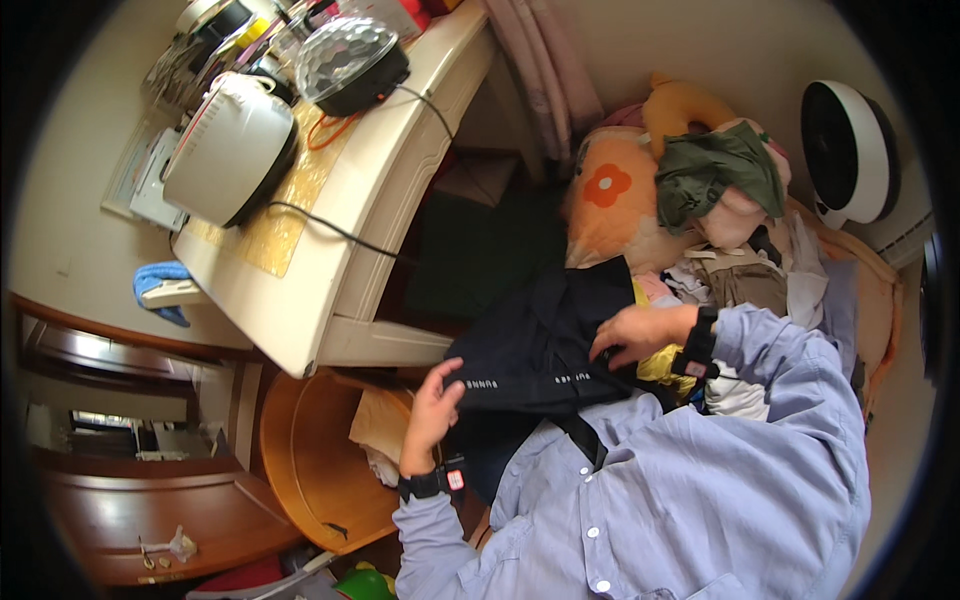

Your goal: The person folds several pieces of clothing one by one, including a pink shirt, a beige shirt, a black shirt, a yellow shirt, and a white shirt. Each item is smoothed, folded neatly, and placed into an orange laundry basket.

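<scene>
A dark navy garment [536,341] with small white lettering lies across my lap, its creased upper part reaching toward the clothes pile. My right hand [637,334] bends over the garment's right side, fingertips gripping the dark cloth. At the left edge is my left hand [433,411], thumb and forefinger apart next to the fabric; its other fingers are partly hidden. Both wrists wear black straps. Beside my right forearm are a yellow cloth [667,371] and a white cloth [735,394].
Piled clothes [742,277], a green garment [712,176] and a flowered orange cushion [607,184] lie at right, below a white fan [847,154]. A cream desk [315,315] with trailing cables stands left. An orange-brown bin [300,450] holding cloth sits near my left arm.
</scene>
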A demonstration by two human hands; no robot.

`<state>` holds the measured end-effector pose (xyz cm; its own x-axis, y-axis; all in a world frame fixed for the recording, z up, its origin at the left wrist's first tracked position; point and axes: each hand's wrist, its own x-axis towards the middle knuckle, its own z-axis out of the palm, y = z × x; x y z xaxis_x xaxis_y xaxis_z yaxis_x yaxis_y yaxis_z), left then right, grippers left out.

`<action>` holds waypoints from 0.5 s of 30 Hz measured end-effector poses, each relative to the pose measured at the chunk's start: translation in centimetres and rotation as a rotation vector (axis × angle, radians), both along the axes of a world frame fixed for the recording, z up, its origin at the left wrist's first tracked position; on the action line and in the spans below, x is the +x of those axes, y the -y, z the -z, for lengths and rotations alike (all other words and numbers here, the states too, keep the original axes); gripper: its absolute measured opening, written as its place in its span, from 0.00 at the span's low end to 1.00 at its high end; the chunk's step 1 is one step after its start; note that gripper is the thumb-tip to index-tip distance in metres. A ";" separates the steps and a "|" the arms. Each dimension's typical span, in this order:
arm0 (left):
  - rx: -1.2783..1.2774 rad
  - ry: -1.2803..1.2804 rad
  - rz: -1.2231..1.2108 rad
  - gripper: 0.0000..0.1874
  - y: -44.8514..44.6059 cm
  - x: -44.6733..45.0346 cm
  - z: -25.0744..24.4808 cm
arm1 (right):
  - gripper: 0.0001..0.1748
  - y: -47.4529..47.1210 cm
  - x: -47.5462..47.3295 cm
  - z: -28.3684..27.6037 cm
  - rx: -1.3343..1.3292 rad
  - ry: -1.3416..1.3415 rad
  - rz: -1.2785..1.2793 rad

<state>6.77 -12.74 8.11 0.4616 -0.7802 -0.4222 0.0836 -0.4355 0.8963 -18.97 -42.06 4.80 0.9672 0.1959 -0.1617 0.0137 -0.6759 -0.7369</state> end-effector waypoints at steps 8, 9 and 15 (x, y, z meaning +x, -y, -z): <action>-0.660 -0.040 -0.522 0.08 6.7 -0.4 -7.3 | 0.10 10.4 2.6 -12.4 0.227 0.700 0.679; -0.731 -0.043 -0.524 0.08 6.9 -1.0 -8.2 | 0.12 10.1 1.7 -13.8 0.203 0.716 0.679; -0.532 0.122 -0.403 0.08 2.2 -4.0 -7.2 | 0.21 5.8 -5.5 -12.3 -0.270 0.741 0.554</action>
<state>2.77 -14.92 15.34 0.7802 -0.6239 0.0454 0.0318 0.1120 0.9932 -24.51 -47.88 17.14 0.7859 -0.2741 0.5543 0.0406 -0.8716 -0.4886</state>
